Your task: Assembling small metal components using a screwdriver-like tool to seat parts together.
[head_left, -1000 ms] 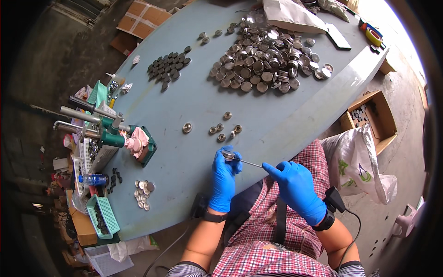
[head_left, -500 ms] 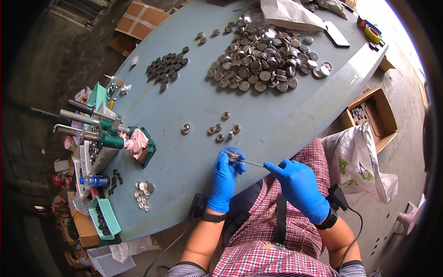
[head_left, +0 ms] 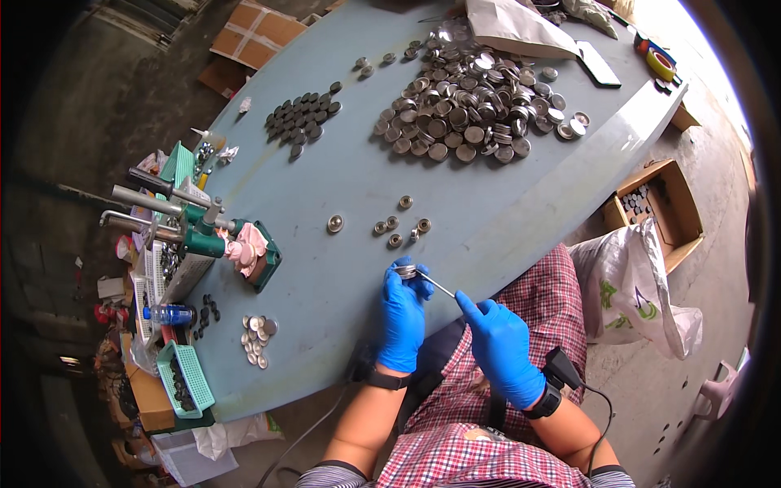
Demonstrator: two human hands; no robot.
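Between the fingers of my blue-gloved left hand is a round metal cap, held edge-up above the table's near edge. My right hand, gloved in blue too, is closed around a tool with a thin metal shaft. Its index finger stretches along the shaft, while the palm hides the handle. The shaft's far end meets the cap's side by my left fingers; the exact contact is too small to tell. Just beyond lie several small round metal parts, and a single larger one sits left of them.
A large heap of metal caps covers the table's far side. Dark discs lie grouped at far left. A green hand press stands at left, near silvery caps and a green basket. An open carton is at right.
My right hand has come left and closer to my left hand, and the shaft now slopes more steeply. The cap has turned slightly in my left fingers. The whole view has shifted a little.
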